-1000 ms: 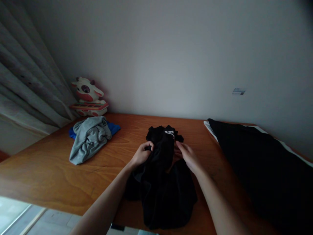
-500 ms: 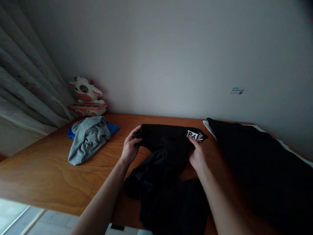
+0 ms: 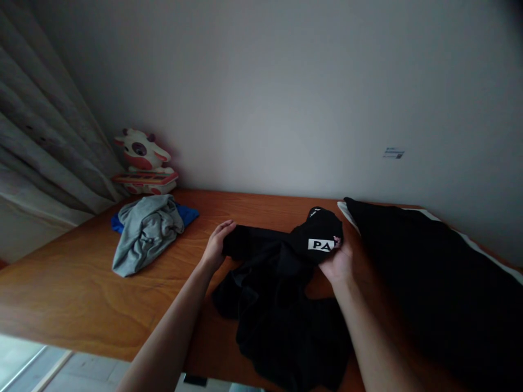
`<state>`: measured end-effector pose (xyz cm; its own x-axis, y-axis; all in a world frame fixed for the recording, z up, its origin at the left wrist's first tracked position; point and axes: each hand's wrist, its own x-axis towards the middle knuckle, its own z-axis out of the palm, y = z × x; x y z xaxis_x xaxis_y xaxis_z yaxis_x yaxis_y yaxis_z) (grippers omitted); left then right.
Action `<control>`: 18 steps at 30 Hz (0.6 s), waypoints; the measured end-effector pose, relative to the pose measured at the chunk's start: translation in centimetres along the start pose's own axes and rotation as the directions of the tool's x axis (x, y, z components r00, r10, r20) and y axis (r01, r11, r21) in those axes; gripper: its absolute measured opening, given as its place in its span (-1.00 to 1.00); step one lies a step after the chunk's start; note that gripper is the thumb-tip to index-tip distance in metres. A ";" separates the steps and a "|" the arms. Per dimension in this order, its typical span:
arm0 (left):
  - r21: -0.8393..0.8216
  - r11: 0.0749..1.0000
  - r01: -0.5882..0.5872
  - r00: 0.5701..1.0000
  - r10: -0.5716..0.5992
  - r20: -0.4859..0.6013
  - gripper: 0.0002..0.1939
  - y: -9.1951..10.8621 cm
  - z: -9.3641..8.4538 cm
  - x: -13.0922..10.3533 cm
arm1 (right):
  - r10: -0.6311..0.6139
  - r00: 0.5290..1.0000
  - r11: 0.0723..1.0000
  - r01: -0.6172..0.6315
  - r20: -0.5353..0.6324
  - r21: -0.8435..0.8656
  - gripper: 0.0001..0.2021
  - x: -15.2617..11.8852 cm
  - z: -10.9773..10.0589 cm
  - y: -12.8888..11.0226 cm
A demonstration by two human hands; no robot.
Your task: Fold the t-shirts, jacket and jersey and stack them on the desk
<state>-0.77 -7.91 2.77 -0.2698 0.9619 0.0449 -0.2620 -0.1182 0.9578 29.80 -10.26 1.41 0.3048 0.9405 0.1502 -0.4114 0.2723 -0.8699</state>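
The black garment [image 3: 281, 283] lay crumpled on the wooden table [image 3: 73, 294], well to the right of the gray garment [image 3: 147, 231], with its lower part trailing toward the table's near edge. The left hand [image 3: 216, 247] gripped the garment's top-left edge, fingers curled over the cloth, while the right hand [image 3: 337, 261] clutched the bunched top-right corner from beneath, palm up. Held at the two ends like this, the upper hem ran stretched between the hands, probably so the piece could be straightened. A white label [image 3: 321, 245] showed on the raised corner, reading "PA"; the remaining letters were hidden behind the fingers. The gray garment rested partly on a blue cloth [image 3: 188, 213], and behind it a cow-shaped toy [image 3: 143, 158] stood against the wall. Far right of it, a large black fabric [image 3: 429, 272] covered that end of the table. A small sticker [image 3: 394, 153] on the wall was too small to read.
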 end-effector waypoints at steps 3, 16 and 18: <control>0.024 0.996 0.086 0.992 -0.088 0.089 -0.35 0.6 -0.4 0.1 | -0.068 0.997 0.997 0.067 -0.030 -0.027 -0.58 0.6 -0.8 0.5; -0.004 0.977 -0.211 0.849 0.182 -0.497 -0.70 1.1 -5.7 3.7 | -0.149 0.949 0.989 0.139 -0.280 -0.055 -0.73 2.1 -3.0 0.2; -0.053 0.987 -0.154 0.884 0.114 -0.453 -0.77 1.1 -5.6 3.9 | -0.069 0.946 0.993 0.034 -0.317 -0.114 -0.72 1.8 -2.8 0.1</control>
<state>-7.30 -5.69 2.37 -0.6883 0.7252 0.0200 -0.2657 -0.2777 0.9232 32.75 -9.08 0.31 0.5892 0.8062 0.0532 -0.2998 0.2793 -0.9122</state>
